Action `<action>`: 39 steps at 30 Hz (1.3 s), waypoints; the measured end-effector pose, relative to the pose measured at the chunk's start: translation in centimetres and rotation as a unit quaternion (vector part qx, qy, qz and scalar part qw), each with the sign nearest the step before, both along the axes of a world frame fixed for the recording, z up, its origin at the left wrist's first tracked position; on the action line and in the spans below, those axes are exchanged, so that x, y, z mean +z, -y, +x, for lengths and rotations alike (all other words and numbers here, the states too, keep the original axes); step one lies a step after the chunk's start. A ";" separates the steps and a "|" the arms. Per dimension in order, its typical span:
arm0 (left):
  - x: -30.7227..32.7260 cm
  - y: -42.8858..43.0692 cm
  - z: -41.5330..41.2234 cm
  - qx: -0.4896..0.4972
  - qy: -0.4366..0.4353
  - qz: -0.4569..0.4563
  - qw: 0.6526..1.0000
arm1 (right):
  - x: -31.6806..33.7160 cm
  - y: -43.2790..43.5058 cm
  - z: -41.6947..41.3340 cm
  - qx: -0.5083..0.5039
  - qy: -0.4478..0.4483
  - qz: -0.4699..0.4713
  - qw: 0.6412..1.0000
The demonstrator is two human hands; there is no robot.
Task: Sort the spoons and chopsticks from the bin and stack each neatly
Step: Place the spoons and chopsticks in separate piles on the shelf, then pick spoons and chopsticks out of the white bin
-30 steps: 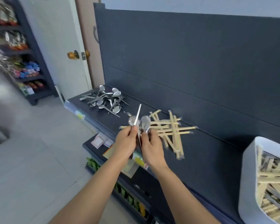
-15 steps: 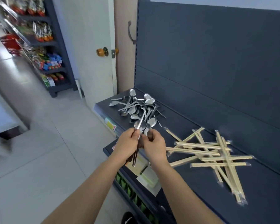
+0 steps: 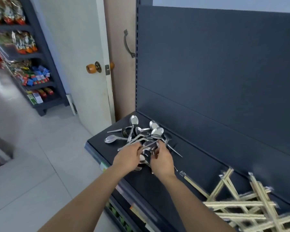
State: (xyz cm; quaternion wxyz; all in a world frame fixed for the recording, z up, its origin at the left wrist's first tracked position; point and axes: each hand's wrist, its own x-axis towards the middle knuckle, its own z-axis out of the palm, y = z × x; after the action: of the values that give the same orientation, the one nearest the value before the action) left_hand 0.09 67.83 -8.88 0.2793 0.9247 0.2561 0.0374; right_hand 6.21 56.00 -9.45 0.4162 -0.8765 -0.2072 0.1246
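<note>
The spoons (image 3: 141,133) lie heaped on the dark shelf (image 3: 204,164) at 12 o'clock of the hands, the left hand (image 3: 128,159) and right hand (image 3: 161,160) each with the grip closed on some of them, and the chopsticks (image 3: 241,205) lie crossed at 4 o'clock.

Left hand (image 3: 126,159), right hand (image 3: 162,160) adjacent; fingers curled.

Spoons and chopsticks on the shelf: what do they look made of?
The spoons look like polished metal, probably stainless steel: their bowls and handles throw bright mirror-like glints. The chopsticks look like pale wood or bamboo with a matte tan finish; each pair seems wrapped in a clear plastic sleeve, whose crimped ends catch the light.
</note>
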 end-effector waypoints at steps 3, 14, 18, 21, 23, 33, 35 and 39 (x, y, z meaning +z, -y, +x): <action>-0.8 -1.5 1.4 -0.052 -0.041 0.094 0.993 | -0.9 -0.2 1.1 0.035 0.092 -0.098 0.990; -2.8 -3.0 1.8 -0.194 -0.121 0.167 0.959 | -1.9 1.0 0.9 0.084 0.165 -0.252 0.950; -2.2 -3.5 1.2 -0.209 -0.087 0.168 0.959 | -1.0 1.7 -0.2 0.057 0.174 -0.271 0.945; -1.1 -3.3 0.4 -0.239 -0.058 0.186 0.951 | 0.1 2.6 -1.6 0.036 0.181 -0.295 0.937; -0.5 -3.0 -0.3 -0.263 -0.037 0.209 0.941 | 0.9 3.4 -2.8 0.017 0.191 -0.319 0.928; 2.1 4.0 -3.3 -0.369 0.051 0.291 0.881 | 4.5 11.7 -10.7 -0.097 0.184 -0.396 0.894; 2.5 6.4 -3.6 -0.390 0.063 0.298 0.869 | 5.1 14.1 -12.1 -0.126 0.177 -0.403 0.889; 3.9 12.0 -4.0 -0.434 0.083 0.298 0.846 | 6.5 19.5 -14.5 -0.183 0.166 -0.410 0.878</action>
State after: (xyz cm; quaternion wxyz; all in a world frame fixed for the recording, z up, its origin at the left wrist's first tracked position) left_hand -3.87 55.87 -4.97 -0.0017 0.9736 -0.2190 0.0639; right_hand -8.26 36.52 -2.96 -0.0053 -0.9989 -0.0391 -0.0271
